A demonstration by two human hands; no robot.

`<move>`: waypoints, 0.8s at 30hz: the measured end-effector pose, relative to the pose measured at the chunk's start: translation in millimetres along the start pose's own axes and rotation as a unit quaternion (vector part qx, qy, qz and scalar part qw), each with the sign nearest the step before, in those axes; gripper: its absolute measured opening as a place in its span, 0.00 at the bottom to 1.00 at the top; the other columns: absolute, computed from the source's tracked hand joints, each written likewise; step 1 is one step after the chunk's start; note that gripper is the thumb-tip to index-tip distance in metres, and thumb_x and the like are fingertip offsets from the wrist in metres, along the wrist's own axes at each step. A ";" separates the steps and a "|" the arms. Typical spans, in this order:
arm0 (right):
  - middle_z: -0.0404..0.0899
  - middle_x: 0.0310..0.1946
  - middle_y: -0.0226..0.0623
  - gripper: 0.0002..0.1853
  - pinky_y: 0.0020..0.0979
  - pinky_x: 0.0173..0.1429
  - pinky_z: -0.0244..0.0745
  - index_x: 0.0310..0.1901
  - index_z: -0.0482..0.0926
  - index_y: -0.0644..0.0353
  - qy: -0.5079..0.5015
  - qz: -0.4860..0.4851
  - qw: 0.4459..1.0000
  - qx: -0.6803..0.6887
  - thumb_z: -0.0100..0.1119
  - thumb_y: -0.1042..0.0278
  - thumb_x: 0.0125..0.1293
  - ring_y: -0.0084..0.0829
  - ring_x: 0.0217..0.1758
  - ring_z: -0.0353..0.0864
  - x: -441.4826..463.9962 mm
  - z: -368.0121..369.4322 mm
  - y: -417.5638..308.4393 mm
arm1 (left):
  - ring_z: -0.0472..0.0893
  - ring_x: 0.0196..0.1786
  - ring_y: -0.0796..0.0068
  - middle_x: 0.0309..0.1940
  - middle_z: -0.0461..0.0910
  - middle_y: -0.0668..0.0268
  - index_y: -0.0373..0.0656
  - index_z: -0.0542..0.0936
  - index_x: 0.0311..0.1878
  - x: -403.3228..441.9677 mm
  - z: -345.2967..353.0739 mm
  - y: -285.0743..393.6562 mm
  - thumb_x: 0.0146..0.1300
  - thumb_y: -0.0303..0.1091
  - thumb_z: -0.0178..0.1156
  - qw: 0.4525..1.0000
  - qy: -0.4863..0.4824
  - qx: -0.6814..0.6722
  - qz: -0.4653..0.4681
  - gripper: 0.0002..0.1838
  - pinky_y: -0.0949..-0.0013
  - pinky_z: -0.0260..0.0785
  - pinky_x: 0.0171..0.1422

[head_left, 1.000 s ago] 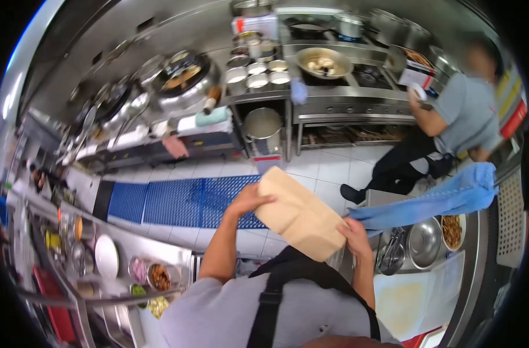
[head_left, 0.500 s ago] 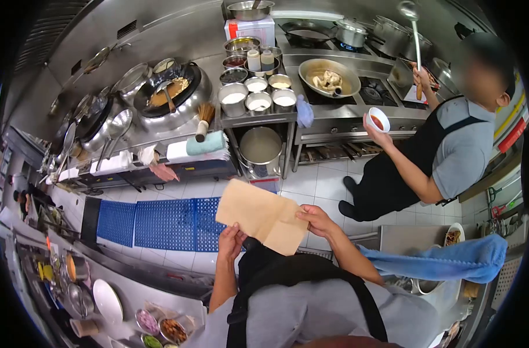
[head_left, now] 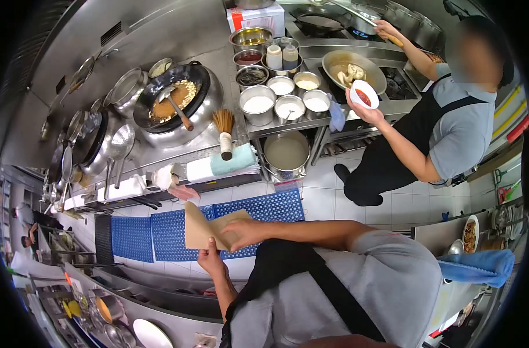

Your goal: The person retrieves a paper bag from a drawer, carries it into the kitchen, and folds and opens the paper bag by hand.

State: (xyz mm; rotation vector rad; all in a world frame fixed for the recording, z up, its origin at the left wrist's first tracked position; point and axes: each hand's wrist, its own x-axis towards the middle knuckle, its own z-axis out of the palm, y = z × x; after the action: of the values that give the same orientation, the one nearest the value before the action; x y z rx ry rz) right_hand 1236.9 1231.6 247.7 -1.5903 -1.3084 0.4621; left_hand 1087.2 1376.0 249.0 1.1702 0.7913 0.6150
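A piece of brown paper [head_left: 199,227], bent along a crease with one flap standing up, is held over the blue floor mat. My left hand [head_left: 212,259] pinches its lower edge, thumb on the near face. From the right, my right hand [head_left: 245,232] reaches across my body and has its fingers closed on the other part of the paper. Part of the sheet is covered by that hand.
Ahead, a wok [head_left: 174,95] with a ladle stands beside a bristle brush [head_left: 224,133] and several steel pots [head_left: 257,104]. At right, a co-worker [head_left: 403,133] holds a white bowl [head_left: 364,94] and a long-handled ladle near a pan [head_left: 334,61]. A white plate [head_left: 152,334] lies lower left.
The paper has moved left and is now bent at its crease instead of spread out. My right hand has swung left across it. The co-worker's bowl has come nearer the pan.
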 end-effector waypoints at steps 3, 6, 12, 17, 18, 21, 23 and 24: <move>0.85 0.45 0.49 0.23 0.47 0.54 0.76 0.55 0.82 0.62 -0.098 0.089 0.991 0.007 0.70 0.55 0.66 0.49 0.50 0.84 47.4 4.7 -22.4 | 0.85 0.46 0.69 0.47 0.85 0.60 0.35 0.82 0.54 10.8 18.2 23.3 0.72 0.40 0.69 0.998 0.054 0.036 -0.007 0.18 0.64 0.81 0.42; 0.85 0.34 0.48 0.14 0.47 0.45 0.76 0.43 0.83 0.66 -0.031 0.054 0.994 0.086 0.61 0.60 0.73 0.49 0.39 0.86 88.4 16.7 -8.8 | 0.83 0.50 0.69 0.48 0.83 0.59 0.33 0.81 0.54 35.0 14.6 29.8 0.73 0.38 0.69 0.997 0.074 0.010 -0.003 0.18 0.63 0.83 0.51; 0.84 0.30 0.51 0.14 0.46 0.41 0.77 0.38 0.81 0.70 -0.082 -0.034 0.982 0.164 0.57 0.65 0.74 0.47 0.33 0.86 176.9 14.0 10.5 | 0.81 0.55 0.70 0.53 0.81 0.59 0.35 0.78 0.60 73.5 -4.0 59.8 0.74 0.37 0.67 0.989 0.111 -0.006 0.095 0.20 0.63 0.78 0.64; 0.84 0.32 0.49 0.13 0.43 0.44 0.77 0.37 0.84 0.69 -0.142 -0.067 0.966 0.206 0.61 0.65 0.70 0.47 0.37 0.85 242.2 21.7 12.8 | 0.82 0.54 0.72 0.53 0.81 0.61 0.33 0.78 0.61 108.2 -6.5 99.4 0.75 0.33 0.65 0.979 0.143 0.048 0.135 0.17 0.66 0.79 0.61; 0.84 0.31 0.49 0.13 0.44 0.43 0.77 0.36 0.84 0.68 -0.111 -0.092 0.968 0.208 0.62 0.64 0.69 0.48 0.36 0.86 249.2 21.7 11.0 | 0.82 0.54 0.73 0.53 0.82 0.61 0.33 0.79 0.60 115.3 -8.1 102.0 0.75 0.33 0.65 0.979 0.139 0.058 0.138 0.17 0.66 0.79 0.60; 0.85 0.35 0.48 0.12 0.42 0.45 0.78 0.38 0.86 0.66 -0.116 -0.083 0.966 0.217 0.65 0.63 0.66 0.47 0.39 0.86 266.4 25.2 9.0 | 0.82 0.58 0.70 0.58 0.82 0.57 0.30 0.77 0.66 123.5 -21.1 107.1 0.79 0.35 0.60 0.977 0.160 0.073 0.117 0.21 0.64 0.79 0.63; 0.85 0.40 0.46 0.13 0.40 0.46 0.78 0.43 0.87 0.65 -0.156 -0.051 0.966 0.198 0.65 0.63 0.67 0.45 0.41 0.86 278.3 27.4 10.9 | 0.82 0.60 0.69 0.61 0.81 0.54 0.30 0.74 0.71 133.9 -16.9 115.2 0.80 0.36 0.57 0.977 0.179 0.024 0.114 0.24 0.63 0.78 0.64; 0.86 0.39 0.47 0.12 0.39 0.46 0.79 0.43 0.87 0.64 -0.144 -0.048 0.966 0.209 0.67 0.63 0.66 0.43 0.41 0.87 283.7 28.5 11.2 | 0.82 0.61 0.67 0.63 0.80 0.54 0.30 0.71 0.74 138.6 -22.8 114.8 0.82 0.37 0.54 0.979 0.172 0.030 0.107 0.25 0.61 0.78 0.65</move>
State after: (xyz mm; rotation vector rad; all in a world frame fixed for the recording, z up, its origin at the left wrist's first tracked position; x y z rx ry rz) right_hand 1318.6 1498.8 305.5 -1.1312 -1.3847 0.8713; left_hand 1148.1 1529.4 324.4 1.2299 0.9885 0.9975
